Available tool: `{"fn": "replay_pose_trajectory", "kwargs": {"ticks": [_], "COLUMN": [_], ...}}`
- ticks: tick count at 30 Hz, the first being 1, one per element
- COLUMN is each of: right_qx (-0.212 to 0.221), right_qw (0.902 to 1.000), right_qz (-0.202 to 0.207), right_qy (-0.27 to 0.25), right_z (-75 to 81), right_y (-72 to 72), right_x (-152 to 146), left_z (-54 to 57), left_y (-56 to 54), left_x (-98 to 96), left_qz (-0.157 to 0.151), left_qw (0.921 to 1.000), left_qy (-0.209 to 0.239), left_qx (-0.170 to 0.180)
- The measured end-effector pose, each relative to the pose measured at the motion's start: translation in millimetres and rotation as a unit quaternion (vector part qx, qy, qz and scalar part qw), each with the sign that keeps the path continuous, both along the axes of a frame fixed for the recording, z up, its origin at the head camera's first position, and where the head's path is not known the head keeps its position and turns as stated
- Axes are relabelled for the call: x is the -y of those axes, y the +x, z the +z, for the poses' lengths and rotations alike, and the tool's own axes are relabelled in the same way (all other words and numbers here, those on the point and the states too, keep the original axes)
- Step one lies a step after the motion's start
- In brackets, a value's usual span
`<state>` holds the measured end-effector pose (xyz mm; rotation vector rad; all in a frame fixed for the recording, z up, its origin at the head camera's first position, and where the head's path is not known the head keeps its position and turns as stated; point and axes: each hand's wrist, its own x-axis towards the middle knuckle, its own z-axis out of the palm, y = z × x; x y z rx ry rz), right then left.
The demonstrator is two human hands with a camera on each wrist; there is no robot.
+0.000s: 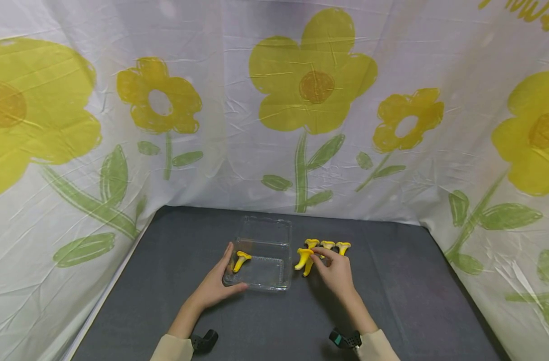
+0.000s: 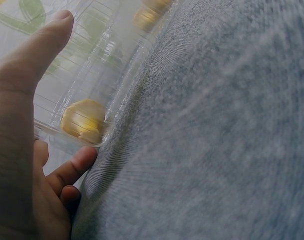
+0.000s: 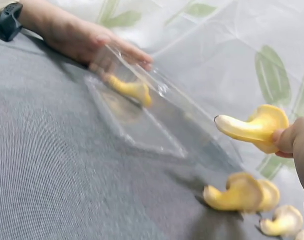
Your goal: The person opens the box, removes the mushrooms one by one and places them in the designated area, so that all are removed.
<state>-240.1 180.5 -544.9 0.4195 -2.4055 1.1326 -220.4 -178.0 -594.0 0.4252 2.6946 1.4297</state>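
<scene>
A yellow chanterelle-like mushroom (image 1: 303,257) is pinched by its cap edge between the thumb and fingers of my right hand (image 1: 335,273). In the right wrist view this held mushroom (image 3: 254,127) hangs in the air, its stem towards the box. My left hand (image 1: 215,283) rests against the left corner of a clear plastic box (image 1: 264,288), thumb along the front and fingers extended up the left side. One mushroom (image 1: 242,260) lies inside the box at its left end. Several more mushrooms (image 1: 344,247) lie on the table beyond and below the right hand.
The box's hinged lid (image 1: 266,229) stands open towards the back. A dark grey cloth covers the table (image 1: 414,296). White curtains (image 1: 229,165) printed with yellow flowers enclose its back and sides. Each wrist wears a black band (image 1: 205,342).
</scene>
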Motion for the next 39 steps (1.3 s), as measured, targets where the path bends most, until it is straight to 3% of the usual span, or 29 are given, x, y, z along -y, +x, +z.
{"fn": "replay_pose_trajectory", "kwargs": {"ticks": [10,18,39], "right_qx": [-0.002,-0.016,-0.002], "right_qw": [0.9988,0.9963,0.995], "right_qz": [-0.045,-0.084,-0.1], "right_qy": [-0.018,0.0,0.007], "right_z": [-17.8,-29.4,-56.5], "right_y": [4.3,8.0,2.2], "right_x": [-29,-44,-49], "left_z": [-1.1,0.4,3.2], "left_y": [-0.2,-0.2,0.1], "left_x": [-0.6,-1.2,-1.0], "left_qz": [0.005,0.005,0.002], "left_qw": [0.9999,1.0,1.0], "left_qy": [-0.008,-0.007,-0.004], "left_qx": [-0.004,-0.004,0.006]}}
